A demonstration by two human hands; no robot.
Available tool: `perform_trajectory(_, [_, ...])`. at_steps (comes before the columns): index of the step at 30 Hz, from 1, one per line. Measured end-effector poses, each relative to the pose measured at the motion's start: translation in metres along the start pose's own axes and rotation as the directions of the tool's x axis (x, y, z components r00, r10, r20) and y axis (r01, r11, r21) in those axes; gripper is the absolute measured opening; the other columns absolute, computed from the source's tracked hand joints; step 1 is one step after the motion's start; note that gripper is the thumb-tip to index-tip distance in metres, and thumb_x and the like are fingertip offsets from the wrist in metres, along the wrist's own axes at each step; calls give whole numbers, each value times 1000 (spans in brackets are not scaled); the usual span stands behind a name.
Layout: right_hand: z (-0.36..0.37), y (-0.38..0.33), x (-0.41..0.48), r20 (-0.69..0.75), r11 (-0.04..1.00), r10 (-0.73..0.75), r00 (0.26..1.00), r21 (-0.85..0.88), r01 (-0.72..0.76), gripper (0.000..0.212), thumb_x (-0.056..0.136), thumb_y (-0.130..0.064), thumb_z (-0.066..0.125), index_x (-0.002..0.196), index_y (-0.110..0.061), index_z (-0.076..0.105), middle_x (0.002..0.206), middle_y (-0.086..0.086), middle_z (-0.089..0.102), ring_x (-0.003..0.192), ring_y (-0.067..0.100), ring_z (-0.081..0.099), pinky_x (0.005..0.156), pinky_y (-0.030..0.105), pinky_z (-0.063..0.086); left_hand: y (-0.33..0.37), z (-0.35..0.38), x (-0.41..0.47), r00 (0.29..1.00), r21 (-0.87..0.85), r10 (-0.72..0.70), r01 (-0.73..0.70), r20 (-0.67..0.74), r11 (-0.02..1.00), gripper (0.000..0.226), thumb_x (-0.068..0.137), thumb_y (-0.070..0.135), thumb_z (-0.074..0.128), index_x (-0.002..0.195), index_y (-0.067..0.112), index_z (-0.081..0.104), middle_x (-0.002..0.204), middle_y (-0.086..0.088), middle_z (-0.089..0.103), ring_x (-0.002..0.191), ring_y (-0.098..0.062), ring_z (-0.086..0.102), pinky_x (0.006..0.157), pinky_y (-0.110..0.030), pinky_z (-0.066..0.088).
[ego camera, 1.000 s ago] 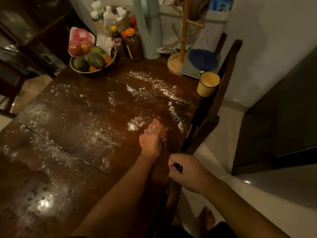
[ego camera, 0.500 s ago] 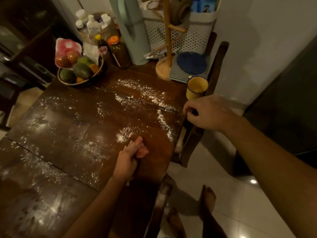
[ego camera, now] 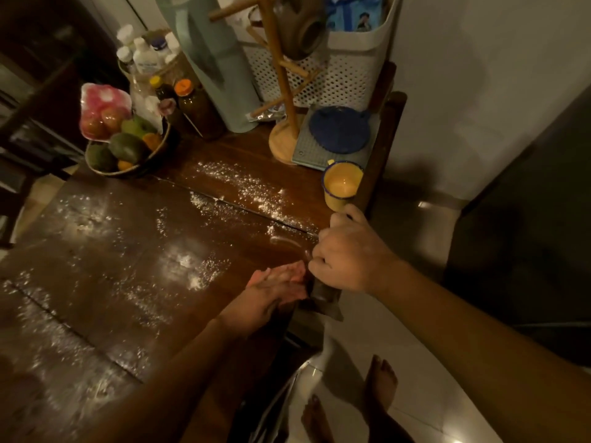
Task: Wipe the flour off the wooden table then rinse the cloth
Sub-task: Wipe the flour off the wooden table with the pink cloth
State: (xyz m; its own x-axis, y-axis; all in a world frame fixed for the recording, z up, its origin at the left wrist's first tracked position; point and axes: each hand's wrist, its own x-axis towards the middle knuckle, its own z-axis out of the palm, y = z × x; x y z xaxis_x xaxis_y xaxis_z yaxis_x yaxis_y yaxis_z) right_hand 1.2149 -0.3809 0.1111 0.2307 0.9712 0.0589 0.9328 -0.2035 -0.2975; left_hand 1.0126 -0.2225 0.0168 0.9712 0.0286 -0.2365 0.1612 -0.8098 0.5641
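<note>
The dark wooden table (ego camera: 105, 251) carries white flour (ego camera: 246, 187) in streaks and patches across most of its top, with a thicker spot (ego camera: 198, 273) in front of my left hand. My left hand (ego camera: 271, 292) lies flat near the table's right edge, fingers straight, pressing a pink cloth (ego camera: 295, 272) that shows only at the fingertips. My right hand (ego camera: 348, 254) grips the top rail of a dark wooden chair (ego camera: 391, 129) standing against that edge. The two hands are almost touching.
A yellow mug (ego camera: 342, 185) stands at the table edge just beyond my right hand. Further back are a fruit bowl (ego camera: 124, 148), bottles (ego camera: 198, 107), a wooden mug tree (ego camera: 281, 139), a blue lid on a mat (ego camera: 339, 129) and a white basket (ego camera: 348, 65). My bare feet (ego camera: 380, 385) are on the tiled floor.
My left hand slid the cloth right to the table edge, leaving a wiped arc where a flour streak lay. My right hand moved up along the chair rail and now grips it beside the left.
</note>
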Motion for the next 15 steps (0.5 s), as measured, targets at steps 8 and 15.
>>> perform_trajectory(8, [10, 2, 0, -111, 999, -8, 994, -33, 5, 51, 88, -36, 33, 49, -20, 63, 50, -4, 46, 65, 17, 35, 90, 38, 27, -15, -22, 76, 732, -114, -563, 567, -383, 816, 47, 102, 14, 44, 146, 30, 41, 163, -4, 23, 145, -30, 32, 114, -60, 29])
perform_trajectory(15, [1, 4, -2, -51, 999, -36, 998, -4, 36, 45, 88, -39, 36, 63, -23, 70, 65, -6, 58, 77, 11, 31, 100, 43, 26, 0, -2, 79, 991, 29, -102, 105, -91, 994, 63, 93, 7, 48, 147, 37, 37, 158, 20, 17, 148, 2, 7, 121, -45, 12])
